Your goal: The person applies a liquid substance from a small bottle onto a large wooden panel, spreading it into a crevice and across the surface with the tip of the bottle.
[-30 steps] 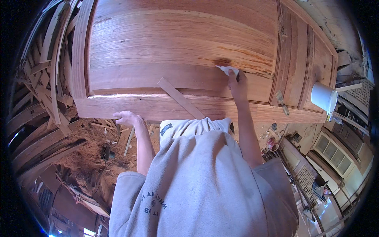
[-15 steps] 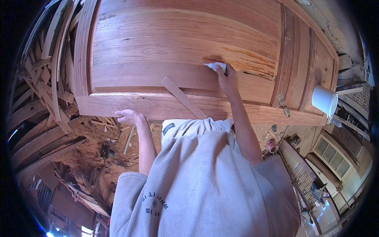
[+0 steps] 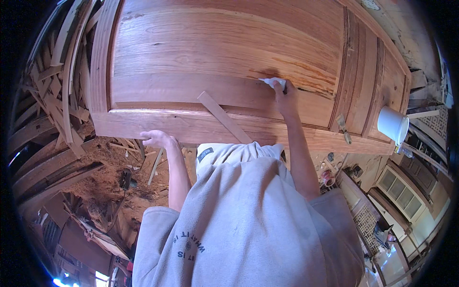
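Your right hand (image 3: 287,99) is wrapped round a small white bottle (image 3: 274,82), nozzle pointing left, over the panelled wooden door (image 3: 191,52), just beside the orange-brown streaks (image 3: 308,76). Your left hand (image 3: 158,138) is loosely spread at the door's near edge, nothing visible in it (can't tell if it's touching). Wood strip (image 3: 224,117) lies slanted between your hands; brush (image 3: 343,129) and white bucket (image 3: 393,125) sit farther right.

White bottle (image 3: 272,82), orange-streaked brown panel (image 3: 191,52)
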`<state>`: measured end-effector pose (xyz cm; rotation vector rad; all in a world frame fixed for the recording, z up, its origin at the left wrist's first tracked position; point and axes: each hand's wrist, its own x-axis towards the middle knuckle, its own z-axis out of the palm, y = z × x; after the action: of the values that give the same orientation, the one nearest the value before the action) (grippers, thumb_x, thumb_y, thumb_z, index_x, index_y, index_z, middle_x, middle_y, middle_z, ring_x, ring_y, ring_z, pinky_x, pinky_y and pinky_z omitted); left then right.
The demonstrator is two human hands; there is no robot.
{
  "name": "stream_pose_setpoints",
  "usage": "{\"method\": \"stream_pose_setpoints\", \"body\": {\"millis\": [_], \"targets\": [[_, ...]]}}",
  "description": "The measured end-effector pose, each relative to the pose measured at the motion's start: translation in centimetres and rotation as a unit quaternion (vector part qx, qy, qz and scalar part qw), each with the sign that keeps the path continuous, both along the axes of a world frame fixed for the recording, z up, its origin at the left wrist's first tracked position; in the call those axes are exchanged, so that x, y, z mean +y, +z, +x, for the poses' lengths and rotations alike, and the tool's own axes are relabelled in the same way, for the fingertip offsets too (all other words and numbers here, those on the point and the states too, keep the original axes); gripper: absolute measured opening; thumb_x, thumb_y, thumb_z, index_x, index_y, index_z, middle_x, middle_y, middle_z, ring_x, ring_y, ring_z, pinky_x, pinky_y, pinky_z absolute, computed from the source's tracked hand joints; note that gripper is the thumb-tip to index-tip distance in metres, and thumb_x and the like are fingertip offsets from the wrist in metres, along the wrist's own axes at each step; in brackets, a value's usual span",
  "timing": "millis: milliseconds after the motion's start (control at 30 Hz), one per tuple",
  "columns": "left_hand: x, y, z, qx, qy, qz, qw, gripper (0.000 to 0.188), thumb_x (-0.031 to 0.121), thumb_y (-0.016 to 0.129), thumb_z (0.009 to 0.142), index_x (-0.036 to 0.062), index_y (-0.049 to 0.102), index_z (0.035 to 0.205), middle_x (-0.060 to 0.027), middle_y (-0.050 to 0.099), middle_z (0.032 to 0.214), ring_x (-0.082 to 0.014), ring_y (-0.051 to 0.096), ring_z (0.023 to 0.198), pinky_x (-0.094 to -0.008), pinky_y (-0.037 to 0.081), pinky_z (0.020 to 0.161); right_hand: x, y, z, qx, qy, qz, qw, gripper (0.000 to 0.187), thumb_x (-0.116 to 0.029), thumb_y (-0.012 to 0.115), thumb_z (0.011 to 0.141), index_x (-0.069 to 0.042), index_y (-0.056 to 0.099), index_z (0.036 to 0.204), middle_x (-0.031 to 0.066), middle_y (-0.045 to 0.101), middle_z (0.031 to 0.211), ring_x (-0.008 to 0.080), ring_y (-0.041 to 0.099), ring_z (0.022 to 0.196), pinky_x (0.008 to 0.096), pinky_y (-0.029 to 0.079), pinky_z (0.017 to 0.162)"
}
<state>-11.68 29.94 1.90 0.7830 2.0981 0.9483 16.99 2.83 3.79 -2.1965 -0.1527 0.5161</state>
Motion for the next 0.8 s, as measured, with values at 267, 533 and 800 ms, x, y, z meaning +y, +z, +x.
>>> {"method": "stream_pose_setpoints", "body": {"millis": [267, 533, 800], "targets": [[0.0, -0.6, -0.2, 0.002, 0.002, -0.003, 1.000, 0.071, 0.046, 0.027, 0.105, -0.0114, 0.017, 0.145, -0.0356, 0.030, 0.145, -0.0438, 0.043, 0.131, -0.0501, 0.044, 0.109, -3.0, -0.3, 0.8, 0.001, -0.051, -0.009, 0.999, 0.035, -0.031, 0.065, 0.092, 0.003, 0.060, 0.088, 0.0114, 0.059, 0.069, 0.0181, 0.053, 0.063, 0.0352, 0.043, 0.058], [0.2, -0.8, -0.8, 0.010, 0.013, 0.026, 1.000, 0.070, 0.045, 0.030, 0.105, -0.0144, 0.023, 0.142, -0.0363, 0.034, 0.143, -0.0432, 0.046, 0.129, -0.0475, 0.045, 0.108, 0.0, 2.6, -0.2, 0.081, -0.059, 0.105, 0.989, 0.023, -0.024, 0.059, 0.099, -0.003, 0.057, 0.091, -0.0021, 0.048, 0.061, 0.0056, 0.043, 0.047, 0.0239, 0.035, 0.042], [0.3, -1.7, -0.8, 0.032, 0.018, 0.031, 0.999, 0.070, 0.045, 0.033, 0.105, -0.0167, 0.027, 0.139, -0.0390, 0.038, 0.139, -0.0440, 0.048, 0.127, -0.0469, 0.045, 0.105, 7.3, 2.1, -0.4, 0.138, -0.018, 0.178, 0.974, 0.024, -0.026, 0.060, 0.099, -0.002, 0.059, 0.092, -0.0014, 0.053, 0.060, 0.0052, 0.047, 0.048, 0.0223, 0.036, 0.042]]}}
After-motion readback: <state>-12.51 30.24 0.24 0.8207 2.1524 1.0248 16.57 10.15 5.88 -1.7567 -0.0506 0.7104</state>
